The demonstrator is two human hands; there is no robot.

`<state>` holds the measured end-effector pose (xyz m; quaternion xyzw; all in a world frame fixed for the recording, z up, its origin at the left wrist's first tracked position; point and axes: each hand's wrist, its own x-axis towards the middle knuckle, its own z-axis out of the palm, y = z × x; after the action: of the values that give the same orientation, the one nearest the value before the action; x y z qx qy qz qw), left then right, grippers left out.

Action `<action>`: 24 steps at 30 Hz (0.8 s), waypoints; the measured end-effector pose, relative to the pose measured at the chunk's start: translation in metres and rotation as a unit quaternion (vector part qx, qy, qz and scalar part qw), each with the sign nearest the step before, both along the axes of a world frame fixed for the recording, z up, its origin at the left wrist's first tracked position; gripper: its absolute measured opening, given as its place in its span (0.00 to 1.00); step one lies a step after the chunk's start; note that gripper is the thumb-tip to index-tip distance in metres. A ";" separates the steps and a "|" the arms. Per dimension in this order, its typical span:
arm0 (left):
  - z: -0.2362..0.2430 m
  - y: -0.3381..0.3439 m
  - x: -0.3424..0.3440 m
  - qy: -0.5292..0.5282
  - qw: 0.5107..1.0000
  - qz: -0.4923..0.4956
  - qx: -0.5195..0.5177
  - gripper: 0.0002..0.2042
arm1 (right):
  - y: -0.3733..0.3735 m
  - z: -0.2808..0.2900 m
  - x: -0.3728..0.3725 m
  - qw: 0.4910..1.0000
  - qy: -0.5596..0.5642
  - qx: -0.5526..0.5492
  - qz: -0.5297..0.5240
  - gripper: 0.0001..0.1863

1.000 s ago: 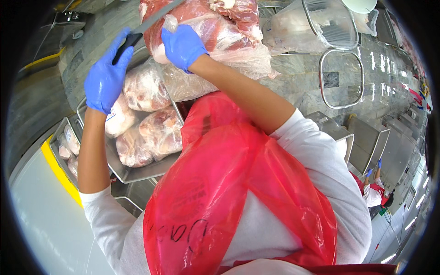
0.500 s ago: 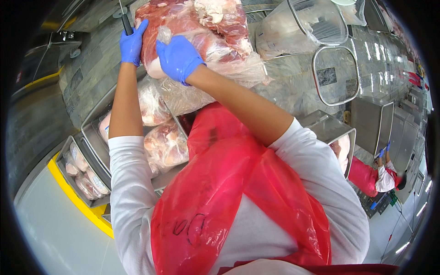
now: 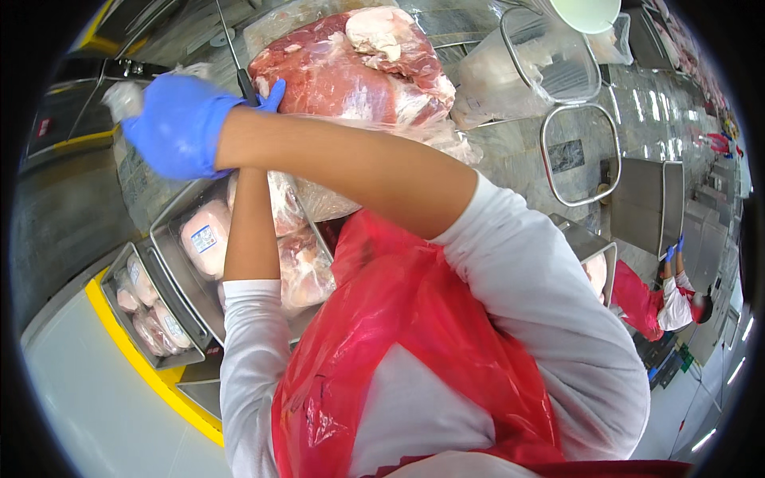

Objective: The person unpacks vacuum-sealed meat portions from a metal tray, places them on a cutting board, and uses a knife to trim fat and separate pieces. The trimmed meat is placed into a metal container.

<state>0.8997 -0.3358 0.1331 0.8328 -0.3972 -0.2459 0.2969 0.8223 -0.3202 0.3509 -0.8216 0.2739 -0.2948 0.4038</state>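
My right hand (image 3: 179, 127) is crossed over my left forearm to the far left. Blurred by motion, it is closed on crumpled clear plastic film (image 3: 123, 99). My left hand (image 3: 272, 95), in the same blue glove, is mostly hidden behind my right forearm. It holds a knife (image 3: 245, 84) by its black handle, the thin blade pointing up and away. Beside the knife lies a large slab of red meat (image 3: 319, 72) with a white fat patch. Clear plastic wrapping (image 3: 470, 147) lies along the meat's near edge.
Below my arms, a steel bin (image 3: 187, 279) holds plastic-wrapped meat pieces; a smaller bin (image 3: 159, 354) stands farther left. Right of the meat, a metal hoop frame (image 3: 544, 155) stands by a clear bag (image 3: 498, 84) and a pale green bowl (image 3: 590, 12). A co-worker (image 3: 637, 307) is at far right.
My right hand has swung left from the meat across my left arm, taking plastic film with it. The knife stays in my left hand, and more of the meat's surface shows.
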 end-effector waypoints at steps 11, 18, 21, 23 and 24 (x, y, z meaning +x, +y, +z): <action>-0.017 0.070 0.030 0.120 0.986 -0.056 -0.105 0.19 | 0.050 0.004 -0.109 0.995 -0.021 0.056 0.079 0.17; 0.031 0.099 0.016 0.219 0.956 -0.077 -0.178 0.15 | 0.089 0.005 -0.262 1.000 0.011 -0.019 0.019 0.13; 0.047 0.099 0.018 0.215 0.947 -0.119 -0.208 0.14 | 0.098 0.046 -0.319 0.991 0.037 0.048 -0.117 0.14; 0.063 0.096 0.009 0.192 0.947 -0.143 -0.213 0.13 | 0.088 0.076 -0.349 0.982 0.050 -0.009 -0.184 0.14; 0.073 0.092 0.002 0.186 0.944 -0.165 -0.216 0.13 | 0.081 0.093 -0.365 0.972 0.050 -0.045 -0.224 0.15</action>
<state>0.9020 -0.2439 0.2065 0.6115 -0.5102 -0.3502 0.4932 0.4572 -0.2388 0.4444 -0.7702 0.4571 -0.3484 0.2765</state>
